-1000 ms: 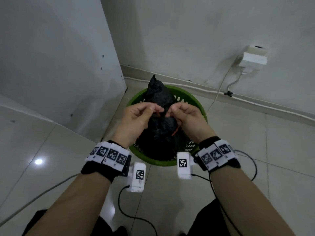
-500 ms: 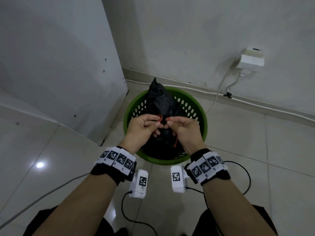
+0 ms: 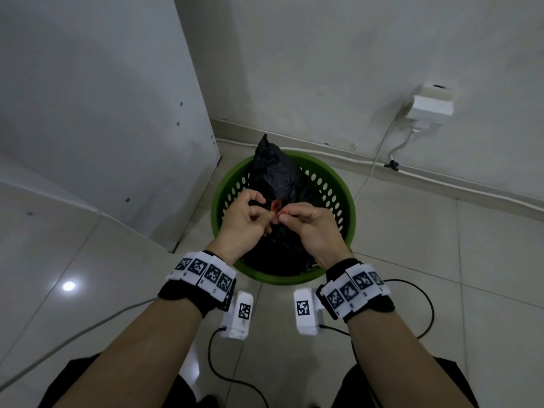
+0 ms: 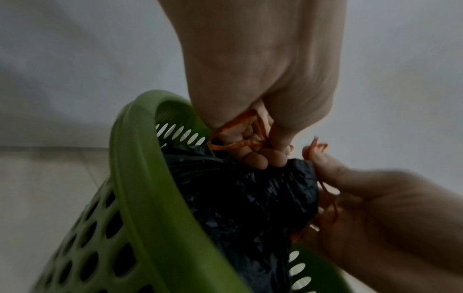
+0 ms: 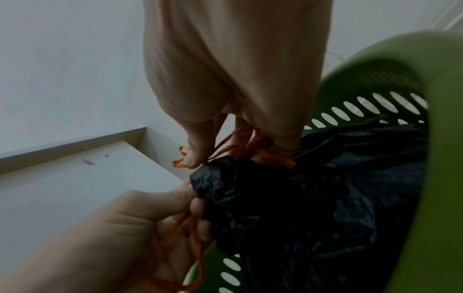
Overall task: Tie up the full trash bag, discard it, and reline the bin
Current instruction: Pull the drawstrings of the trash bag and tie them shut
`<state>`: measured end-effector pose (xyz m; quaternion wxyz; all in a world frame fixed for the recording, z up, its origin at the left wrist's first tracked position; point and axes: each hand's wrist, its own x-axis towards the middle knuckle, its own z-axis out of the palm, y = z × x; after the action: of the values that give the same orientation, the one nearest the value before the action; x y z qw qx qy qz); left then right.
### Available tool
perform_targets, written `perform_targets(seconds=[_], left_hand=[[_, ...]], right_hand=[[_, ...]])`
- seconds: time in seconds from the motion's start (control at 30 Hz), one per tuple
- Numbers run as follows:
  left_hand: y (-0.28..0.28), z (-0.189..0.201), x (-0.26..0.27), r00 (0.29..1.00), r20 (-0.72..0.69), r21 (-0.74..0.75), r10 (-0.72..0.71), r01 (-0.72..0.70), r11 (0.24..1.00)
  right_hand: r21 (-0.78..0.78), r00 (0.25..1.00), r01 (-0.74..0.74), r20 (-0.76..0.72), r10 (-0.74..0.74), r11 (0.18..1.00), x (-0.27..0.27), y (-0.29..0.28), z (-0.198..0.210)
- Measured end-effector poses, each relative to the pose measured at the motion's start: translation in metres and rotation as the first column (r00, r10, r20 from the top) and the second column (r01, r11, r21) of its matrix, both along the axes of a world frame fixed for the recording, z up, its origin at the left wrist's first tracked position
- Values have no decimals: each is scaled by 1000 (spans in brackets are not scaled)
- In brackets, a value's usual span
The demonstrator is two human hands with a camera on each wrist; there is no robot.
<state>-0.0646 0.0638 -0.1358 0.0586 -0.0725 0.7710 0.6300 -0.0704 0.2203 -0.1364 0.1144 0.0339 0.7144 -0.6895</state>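
Observation:
A full black trash bag (image 3: 276,178) sits in a round green perforated bin (image 3: 338,198) on the floor. Its neck is gathered, with a thin red drawstring (image 3: 276,206) looped above it. My left hand (image 3: 250,214) and right hand (image 3: 297,217) meet over the bag, and each pinches a strand of the drawstring. In the left wrist view my left hand (image 4: 263,126) has the drawstring (image 4: 235,145) wound among its curled fingers above the bag (image 4: 240,194). In the right wrist view my right hand (image 5: 240,138) grips the drawstring (image 5: 250,150) at the bag's neck (image 5: 220,174).
A white cabinet panel (image 3: 103,113) stands close on the bin's left. Behind the bin is a wall with a white plug adapter (image 3: 431,106) and a cable (image 3: 374,169) along the skirting. Black cables (image 3: 223,375) trail from my wrist cameras over the tiled floor (image 3: 441,260).
My hands have drawn a little apart over the bag, and a red loop of drawstring now stands up between them. The view has pulled back from the bin.

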Motion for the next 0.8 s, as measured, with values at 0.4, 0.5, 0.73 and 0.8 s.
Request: perform_targets(seconds=[0.4, 0.5, 0.73, 0.8], left_hand=[[11, -5, 6, 971, -143, -404, -190, 118, 907], [12, -8, 7, 952, -245, -412, -182, 68, 909], [10, -14, 7, 945, -313, -396, -98, -36, 918], [10, -14, 5, 982, -186, -355, 23, -89, 931]], right_hand=[[32, 888, 380, 268, -374, 925, -2, -10, -15], [58, 889, 376, 260, -377, 925, -2, -10, -9], [73, 937, 27, 347, -51, 997, -5, 5, 8], [100, 922, -55, 386, 12, 993, -8, 9, 10]])
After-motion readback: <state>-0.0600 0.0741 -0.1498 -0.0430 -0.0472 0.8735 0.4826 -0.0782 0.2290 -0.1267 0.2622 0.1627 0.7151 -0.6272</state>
